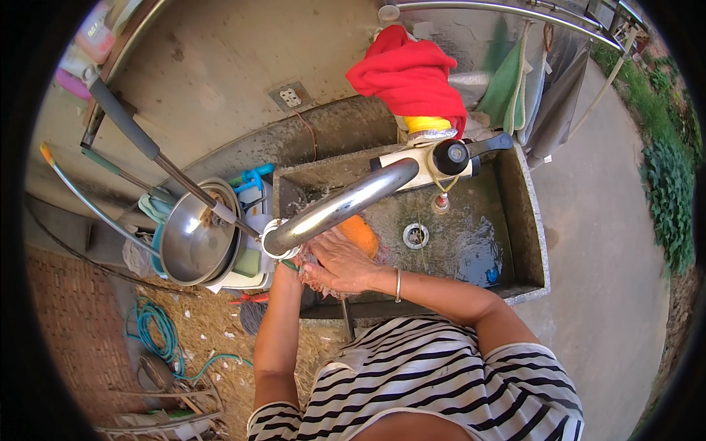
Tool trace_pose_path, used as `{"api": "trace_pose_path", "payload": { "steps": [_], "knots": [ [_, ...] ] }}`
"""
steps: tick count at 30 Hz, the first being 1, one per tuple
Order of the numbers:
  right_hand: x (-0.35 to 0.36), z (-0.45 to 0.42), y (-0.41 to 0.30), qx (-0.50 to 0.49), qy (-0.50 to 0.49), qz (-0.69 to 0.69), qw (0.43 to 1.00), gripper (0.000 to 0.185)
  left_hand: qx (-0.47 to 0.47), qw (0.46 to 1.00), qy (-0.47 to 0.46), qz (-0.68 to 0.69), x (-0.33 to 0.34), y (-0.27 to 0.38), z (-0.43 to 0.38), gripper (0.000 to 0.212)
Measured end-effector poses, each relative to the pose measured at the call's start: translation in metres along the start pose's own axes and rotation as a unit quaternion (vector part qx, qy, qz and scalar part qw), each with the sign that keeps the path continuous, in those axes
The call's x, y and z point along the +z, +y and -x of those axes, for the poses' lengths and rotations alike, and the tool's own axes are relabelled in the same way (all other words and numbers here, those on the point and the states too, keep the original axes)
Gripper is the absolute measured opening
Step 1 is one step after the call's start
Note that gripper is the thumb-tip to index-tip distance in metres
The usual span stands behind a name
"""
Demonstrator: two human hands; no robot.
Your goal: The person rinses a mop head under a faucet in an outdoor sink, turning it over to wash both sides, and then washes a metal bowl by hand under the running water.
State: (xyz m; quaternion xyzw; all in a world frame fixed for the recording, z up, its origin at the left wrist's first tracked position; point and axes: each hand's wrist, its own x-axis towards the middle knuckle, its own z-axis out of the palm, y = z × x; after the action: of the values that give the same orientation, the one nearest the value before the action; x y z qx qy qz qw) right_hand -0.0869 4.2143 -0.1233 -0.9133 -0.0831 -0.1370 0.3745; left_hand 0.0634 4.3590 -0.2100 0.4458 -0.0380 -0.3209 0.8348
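My right hand (345,264), with a silver bangle at the wrist, lies back upward with its fingers stretched over a pinkish, frilly wet cloth or mesh (325,290). What its palm side grips is hidden. My left forearm (282,331) reaches under the curved metal faucet spout (347,201); the left hand is mostly covered by the spout and my right hand. A green band (290,265) shows near the left wrist. Just beyond my right fingers is an orange rounded object (358,236). Both hands are over the left part of a stone sink (532,220).
A black faucet lever (491,144) and a red cloth (408,77) are at the sink's back. The drain (415,236) sits mid-basin; a small blue object (492,274) lies right. Metal basins (193,242) stand left, crossed by a grey-handled pole (124,118). A teal hose (160,336) coils below.
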Motion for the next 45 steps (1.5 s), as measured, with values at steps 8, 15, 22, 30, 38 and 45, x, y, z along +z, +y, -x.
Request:
{"api": "trace_pose_path", "payload": {
  "steps": [8, 15, 22, 30, 38, 45],
  "knots": [
    [-0.005, -0.048, 0.061, -0.008, 0.013, 0.113, 0.993, 0.054, 0.005, 0.996, -0.083, -0.038, 0.001, 0.007, 0.007, 0.061],
    [0.02, 0.002, 0.093, 0.224, -0.017, -0.45, 0.864, 0.073, -0.034, 0.996, -0.068, 0.046, 0.008, 0.002, -0.013, 0.044],
    [0.016, 0.017, 0.059, 0.235, 0.014, -0.298, 0.925, 0.069, 0.059, 0.984, 0.165, 0.042, 0.07, -0.018, -0.005, 0.027],
    [-0.012, -0.001, -0.013, 0.188, 0.101, -0.375, 0.902, 0.049, 0.24, 0.963, 0.121, 0.013, 0.117, -0.031, -0.007, 0.029],
    [0.003, -0.001, 0.04, 0.209, 0.246, -0.61, 0.723, 0.034, 0.081, 0.993, 0.08, -0.019, 0.147, 0.007, 0.039, 0.023],
    [0.014, 0.013, 0.083, 0.323, 0.225, -0.793, 0.464, 0.045, 0.091, 0.951, 0.143, -0.26, 0.086, 0.012, 0.035, 0.03]
  ]
}}
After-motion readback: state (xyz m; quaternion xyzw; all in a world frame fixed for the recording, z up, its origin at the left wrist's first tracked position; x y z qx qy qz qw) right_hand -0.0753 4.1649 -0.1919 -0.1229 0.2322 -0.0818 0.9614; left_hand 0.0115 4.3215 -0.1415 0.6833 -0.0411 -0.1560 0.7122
